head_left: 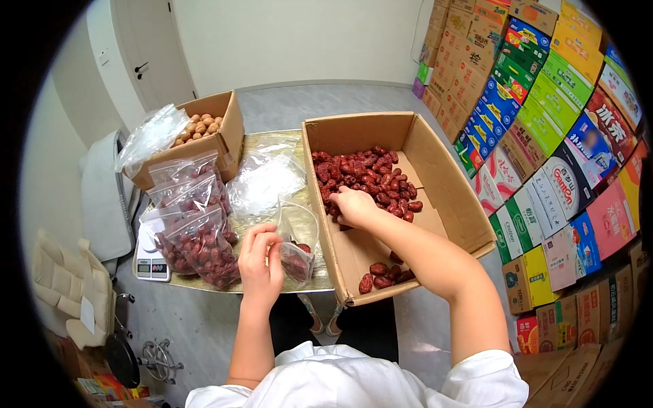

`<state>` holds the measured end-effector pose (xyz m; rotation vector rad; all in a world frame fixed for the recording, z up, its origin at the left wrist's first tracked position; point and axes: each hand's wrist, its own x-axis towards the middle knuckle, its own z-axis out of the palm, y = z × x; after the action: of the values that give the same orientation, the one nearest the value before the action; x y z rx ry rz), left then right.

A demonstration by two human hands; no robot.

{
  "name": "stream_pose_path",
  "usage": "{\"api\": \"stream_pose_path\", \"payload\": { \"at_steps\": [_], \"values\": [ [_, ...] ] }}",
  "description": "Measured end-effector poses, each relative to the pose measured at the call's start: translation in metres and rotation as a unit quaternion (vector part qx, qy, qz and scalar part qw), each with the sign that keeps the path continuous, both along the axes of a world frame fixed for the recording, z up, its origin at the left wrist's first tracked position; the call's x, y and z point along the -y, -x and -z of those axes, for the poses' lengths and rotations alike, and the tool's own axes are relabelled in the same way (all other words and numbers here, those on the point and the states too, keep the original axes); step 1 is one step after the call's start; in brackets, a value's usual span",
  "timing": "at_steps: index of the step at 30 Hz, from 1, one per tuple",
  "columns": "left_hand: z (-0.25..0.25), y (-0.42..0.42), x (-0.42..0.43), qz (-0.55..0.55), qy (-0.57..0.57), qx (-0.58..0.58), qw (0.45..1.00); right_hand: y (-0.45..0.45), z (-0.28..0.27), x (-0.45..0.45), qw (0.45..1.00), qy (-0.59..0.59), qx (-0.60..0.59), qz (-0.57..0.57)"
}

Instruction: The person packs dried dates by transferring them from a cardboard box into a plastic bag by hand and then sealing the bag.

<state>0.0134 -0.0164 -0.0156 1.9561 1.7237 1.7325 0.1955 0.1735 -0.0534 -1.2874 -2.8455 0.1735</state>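
My left hand (262, 255) pinches the edge of a clear zip bag (296, 221), which stands open with a few red dates (299, 257) in its bottom. Inside the large cardboard box (442, 197), my right hand (352, 206) is down at the near edge of a heap of red dates (367, 173). Its fingers curl in among the dates, and the fingertips are partly hidden. A smaller group of dates (384, 275) lies in the box's near corner. Left of my left hand, several filled zip bags of dates (204, 248) lie stacked on the table.
A white kitchen scale (151, 262) sits at the table's left edge, partly under the bags. Empty clear bags (265, 180) lie mid-table. Behind, a smaller box (231, 129) holds walnuts (199, 128) and a plastic bag stack (155, 136). Stacked cartons (537, 156) line the right.
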Motion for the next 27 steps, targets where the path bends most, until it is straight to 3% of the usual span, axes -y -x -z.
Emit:
{"api": "stream_pose_path", "payload": {
  "at_steps": [14,16,18,20,23,24,27],
  "values": [
    [-0.001,0.001,0.002,0.0,0.018,0.005,1.0,-0.005,0.017,-0.013,0.999,-0.027,-0.006,-0.031],
    [0.0,0.001,0.001,0.001,0.006,0.003,1.0,-0.003,-0.013,-0.009,0.999,-0.036,-0.027,-0.012],
    [0.0,0.002,0.001,-0.001,0.007,0.003,1.0,-0.004,-0.035,-0.018,0.994,-0.062,-0.089,-0.001],
    [-0.001,0.002,0.001,-0.003,0.008,0.003,1.0,-0.007,-0.053,-0.019,0.97,-0.072,-0.231,-0.006],
    [-0.004,0.001,0.0,-0.002,0.011,-0.006,1.0,-0.003,-0.093,0.006,0.926,0.011,-0.375,-0.037],
    [-0.004,0.001,-0.002,0.005,0.008,-0.004,1.0,0.001,-0.088,0.007,0.883,0.084,-0.453,-0.091],
    [-0.007,0.0,-0.004,0.009,0.005,-0.01,1.0,0.009,-0.11,0.033,0.887,0.123,-0.4,-0.195]
  ]
}}
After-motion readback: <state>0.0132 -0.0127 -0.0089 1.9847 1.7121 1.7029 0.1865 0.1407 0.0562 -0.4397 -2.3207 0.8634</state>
